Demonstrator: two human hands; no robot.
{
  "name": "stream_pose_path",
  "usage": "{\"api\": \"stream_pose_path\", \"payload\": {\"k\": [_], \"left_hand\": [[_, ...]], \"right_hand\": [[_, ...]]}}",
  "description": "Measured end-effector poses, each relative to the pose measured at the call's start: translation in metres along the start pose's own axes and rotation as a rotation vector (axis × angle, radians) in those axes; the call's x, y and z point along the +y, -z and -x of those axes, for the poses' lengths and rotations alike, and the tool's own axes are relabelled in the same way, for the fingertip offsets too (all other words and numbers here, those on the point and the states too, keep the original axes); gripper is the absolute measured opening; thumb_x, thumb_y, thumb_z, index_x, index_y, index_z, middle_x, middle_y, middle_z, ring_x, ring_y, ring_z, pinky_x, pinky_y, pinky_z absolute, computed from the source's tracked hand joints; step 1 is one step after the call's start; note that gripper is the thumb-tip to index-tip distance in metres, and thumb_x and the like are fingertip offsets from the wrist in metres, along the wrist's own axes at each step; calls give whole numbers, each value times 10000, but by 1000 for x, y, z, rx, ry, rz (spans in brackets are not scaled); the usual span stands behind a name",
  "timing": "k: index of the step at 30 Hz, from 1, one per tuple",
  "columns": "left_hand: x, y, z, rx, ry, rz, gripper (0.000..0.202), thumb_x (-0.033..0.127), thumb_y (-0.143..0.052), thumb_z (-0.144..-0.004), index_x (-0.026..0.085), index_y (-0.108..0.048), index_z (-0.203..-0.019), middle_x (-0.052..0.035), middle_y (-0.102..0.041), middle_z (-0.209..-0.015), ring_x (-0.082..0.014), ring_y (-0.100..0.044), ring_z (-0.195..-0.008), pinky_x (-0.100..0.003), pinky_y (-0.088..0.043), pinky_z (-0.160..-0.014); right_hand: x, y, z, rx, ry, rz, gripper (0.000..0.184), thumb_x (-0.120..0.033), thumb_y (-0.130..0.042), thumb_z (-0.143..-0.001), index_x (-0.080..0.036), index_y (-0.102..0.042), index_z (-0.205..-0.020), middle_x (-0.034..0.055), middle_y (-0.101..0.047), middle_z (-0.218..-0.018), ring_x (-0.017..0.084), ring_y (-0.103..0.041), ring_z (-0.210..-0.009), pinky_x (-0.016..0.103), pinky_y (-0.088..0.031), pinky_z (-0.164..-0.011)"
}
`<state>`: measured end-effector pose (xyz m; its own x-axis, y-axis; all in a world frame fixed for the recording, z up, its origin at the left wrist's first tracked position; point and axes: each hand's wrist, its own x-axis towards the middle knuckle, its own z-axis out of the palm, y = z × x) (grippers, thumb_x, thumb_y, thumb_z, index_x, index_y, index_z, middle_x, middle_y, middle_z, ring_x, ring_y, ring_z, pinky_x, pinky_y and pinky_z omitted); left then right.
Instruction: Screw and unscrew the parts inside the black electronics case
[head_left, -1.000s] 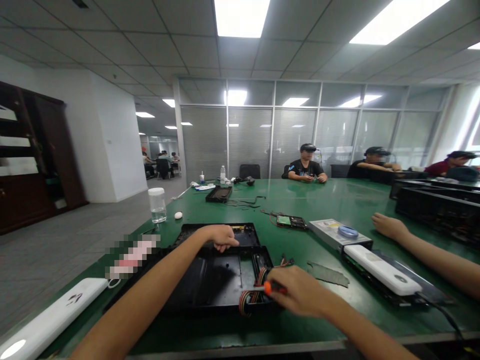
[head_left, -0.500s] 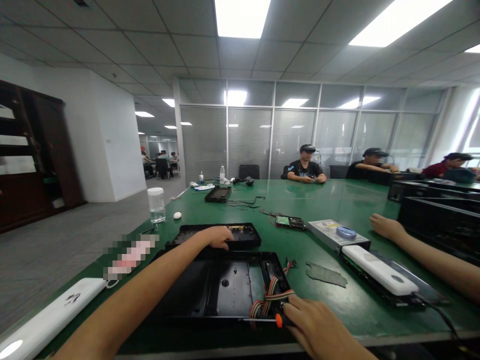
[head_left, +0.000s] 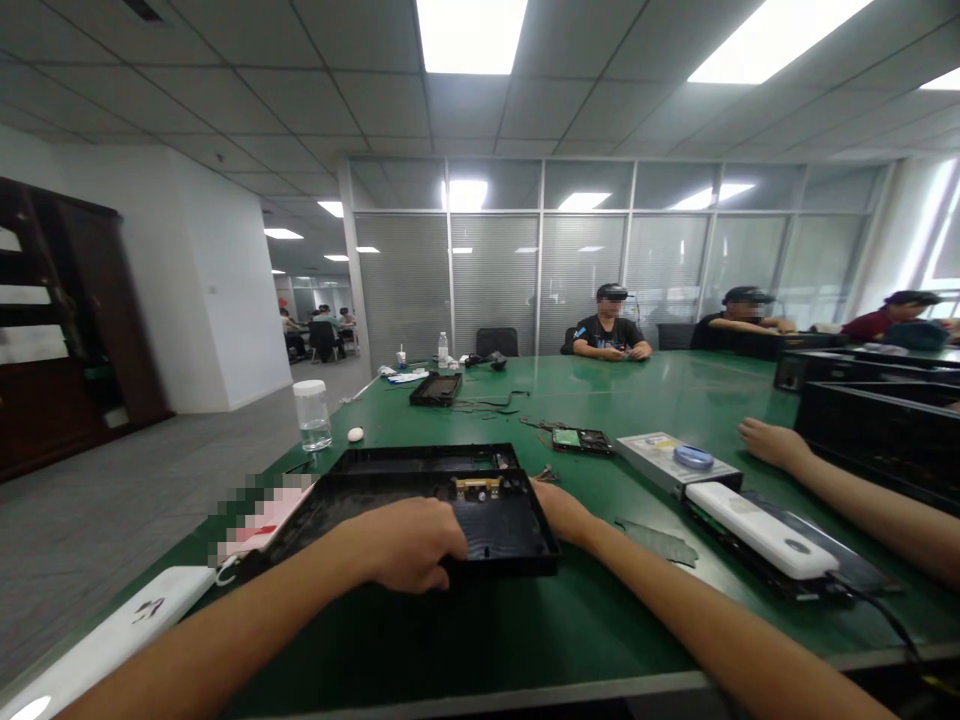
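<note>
My left hand (head_left: 416,545) is closed over the front wall of a shallow black casing panel (head_left: 504,535), thumb low against its near side. A brass-coloured strip (head_left: 478,487) runs along the inside of this panel at its far right. My right hand (head_left: 564,512) is at the panel's right end, its fingers mostly hidden behind the panel, so I cannot see what they hold. Behind the panel sits a second black casing (head_left: 420,458), largely covered by it. A bit of striped cable (head_left: 546,474) shows past the casing's right end. The screwdriver is out of sight.
To the right lie a silver drive box (head_left: 660,455), a white device (head_left: 761,528) with a cable, and a dark torn sheet (head_left: 660,543). A lidded jar (head_left: 312,415) stands at left, near a long white device (head_left: 112,635). Another person's arm (head_left: 840,490) reaches in at right.
My left hand has brought the panel with the brass strip toward me. The casing with striped cables has gone behind it. My right hand moved forward from the near edge; its orange-collared screwdriver no longer shows.
</note>
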<state>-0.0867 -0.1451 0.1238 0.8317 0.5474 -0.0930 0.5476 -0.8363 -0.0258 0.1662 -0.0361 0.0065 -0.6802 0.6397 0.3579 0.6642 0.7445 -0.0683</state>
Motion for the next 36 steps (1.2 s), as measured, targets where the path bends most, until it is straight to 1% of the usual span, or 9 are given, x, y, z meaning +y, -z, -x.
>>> {"api": "stream_pose_path", "payload": {"k": [3, 6, 11, 13, 17, 19, 24, 30, 36], "left_hand": [[7, -19, 6, -11, 6, -22, 109, 276, -619, -700, 251, -648, -802, -42, -629, -769, -216, -561, -774, -293, -403, -671], [9, -38, 4, -60, 36, -2, 131, 284, -635, -677, 240, -654, -798, -48, -635, -746, -215, -573, -731, -284, -419, -609], [-11, -49, -21, -450, 68, 185, 222, 337, -661, -643, 189, -650, -808, -29, -640, -713, -176, -581, -614, -227, -406, -476], [-29, -48, -38, -487, 23, 366, 250, 379, -574, -738, 192, -629, -896, -12, -644, -757, -139, -586, -632, -202, -427, -520], [-61, -63, -77, 71, 17, 143, 186, 256, -593, -734, 186, -604, -906, -12, -623, -811, -146, -567, -785, -235, -430, -734], [-70, -80, -90, 216, -35, -1, 99, 204, -578, -741, 189, -608, -834, -17, -610, -841, -158, -542, -867, -264, -396, -834], [-79, -107, -94, 305, -133, -100, 98, 163, -501, -797, 192, -588, -832, -14, -576, -851, -140, -521, -874, -274, -358, -906], [-82, -105, -87, 329, -130, -185, 73, 187, -517, -795, 172, -578, -834, -36, -529, -889, -142, -498, -868, -233, -410, -822], [-81, -108, -90, 324, -155, -292, 106, 186, -492, -811, 179, -590, -772, -23, -509, -833, -124, -491, -804, -282, -349, -939]], "right_hand": [[17, 4, 11, -22, 112, 60, 397, -155, -424, -794, -171, -458, -1190, 96, -406, -1287, 182, -444, -1109, 321, -357, -931], [41, 12, 26, -31, 60, 136, 404, -108, -446, -753, -186, -504, -1145, 83, -485, -1205, 188, -455, -1071, 342, -346, -923], [78, 14, 38, 20, -74, 71, 232, -123, -476, -732, -180, -619, -906, 65, -610, -877, 187, -515, -873, 303, -387, -797], [83, 11, 38, 115, -136, -25, 187, -170, -459, -769, -173, -612, -876, 58, -608, -845, 176, -524, -813, 285, -395, -749], [84, 6, 34, 248, -244, -176, 226, -304, -422, -823, -157, -594, -832, 49, -599, -766, 163, -524, -689, 265, -395, -649], [82, 4, 33, 250, -243, -203, 238, -327, -425, -821, -157, -591, -812, 48, -598, -757, 165, -521, -683, 266, -391, -644], [74, 2, 32, 233, -211, -242, 232, -327, -432, -816, -156, -589, -800, 45, -592, -756, 162, -522, -693, 267, -389, -659], [74, 3, 32, 233, -245, -278, 226, -325, -451, -806, -159, -603, -823, 51, -606, -779, 167, -527, -704, 276, -395, -670], [72, 1, 30, 206, -251, -275, 231, -330, -451, -804, -162, -606, -831, 54, -609, -788, 173, -532, -717, 277, -390, -676]]}}
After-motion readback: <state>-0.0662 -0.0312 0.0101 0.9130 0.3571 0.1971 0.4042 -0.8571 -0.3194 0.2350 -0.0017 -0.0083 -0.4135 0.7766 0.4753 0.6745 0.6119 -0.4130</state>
